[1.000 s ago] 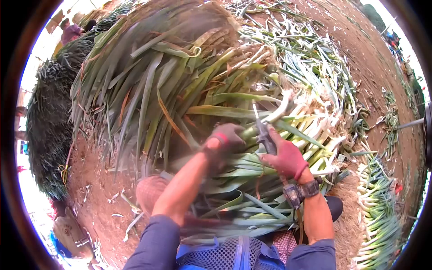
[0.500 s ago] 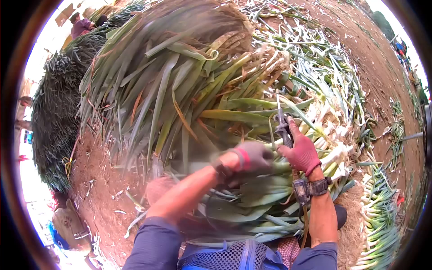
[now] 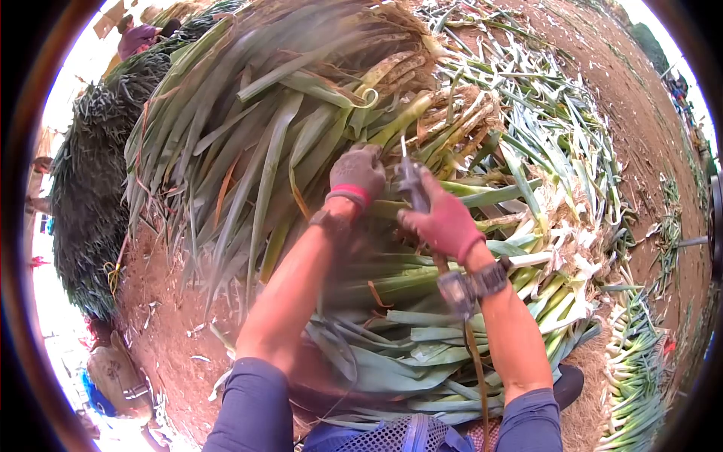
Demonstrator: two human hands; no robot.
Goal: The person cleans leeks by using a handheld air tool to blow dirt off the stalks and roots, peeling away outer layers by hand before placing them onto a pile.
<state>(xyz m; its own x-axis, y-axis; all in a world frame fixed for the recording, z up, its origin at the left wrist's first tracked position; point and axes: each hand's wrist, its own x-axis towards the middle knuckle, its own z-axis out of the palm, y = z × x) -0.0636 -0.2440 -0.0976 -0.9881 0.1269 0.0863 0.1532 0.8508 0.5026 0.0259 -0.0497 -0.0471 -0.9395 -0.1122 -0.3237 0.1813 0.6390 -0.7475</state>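
My left hand (image 3: 358,175), in a grey glove with a red cuff, is closed around the green part of a leek (image 3: 407,114) at the edge of a large heap (image 3: 263,143). Its fingertips are turned away from me. In a red glove, my right hand (image 3: 447,220) is wrapped around a grey air blow gun (image 3: 412,182), its thin nozzle pointing up just right of my left hand. A hose (image 3: 477,377) hangs below the right wrist. Across my lap lie more leeks (image 3: 429,335), their white roots to the right.
Trimmed leeks (image 3: 633,369) lie in a row at the lower right. Leaf scraps (image 3: 550,113) cover the brown soil (image 3: 633,98) at the upper right. A dark green pile (image 3: 98,188) stands at the left. Other people, one in a purple top (image 3: 135,41), are in the background.
My left hand has moved up and left from the lap bunch to the heap and closed on a leek. The right hand and blow gun have shifted left.
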